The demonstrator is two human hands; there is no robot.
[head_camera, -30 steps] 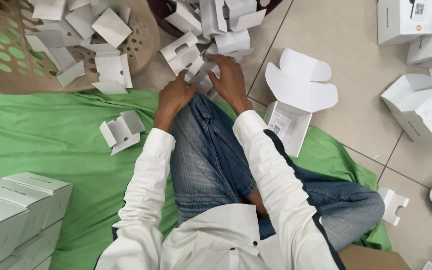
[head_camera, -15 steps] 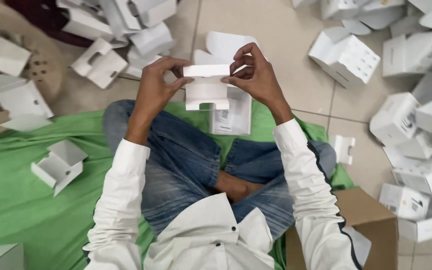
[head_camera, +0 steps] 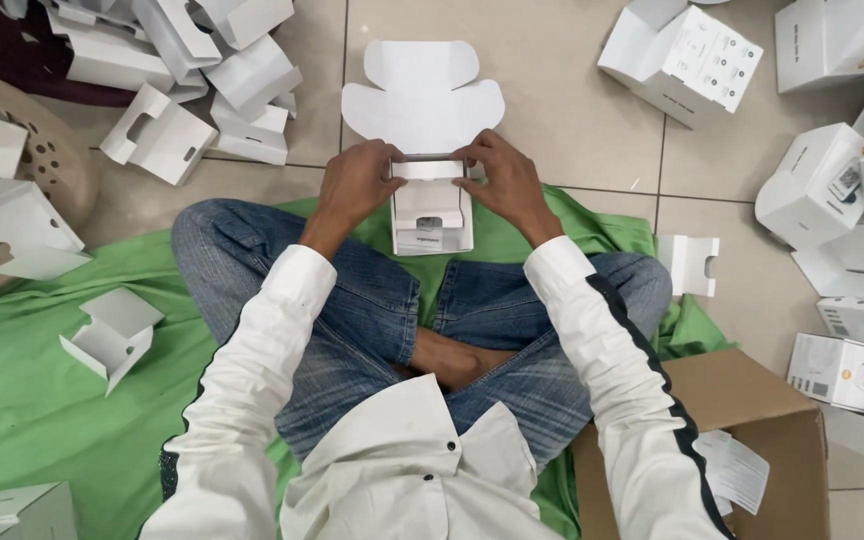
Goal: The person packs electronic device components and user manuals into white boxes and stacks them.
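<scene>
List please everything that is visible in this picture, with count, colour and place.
open box: one, white, on the floor before the crossed legs, flaps spread
insert piece: one, white, held over the open box
folded inserts: many, white, upper left
assembled boxes: many, white, right side
basket: one, beige, far left
cloth: one, green, under the person
cardboard carton: one, brown, lower right
tiled floor: beige
left hand: fingers on the insert piece's left end
right hand: fingers on its right end
</scene>
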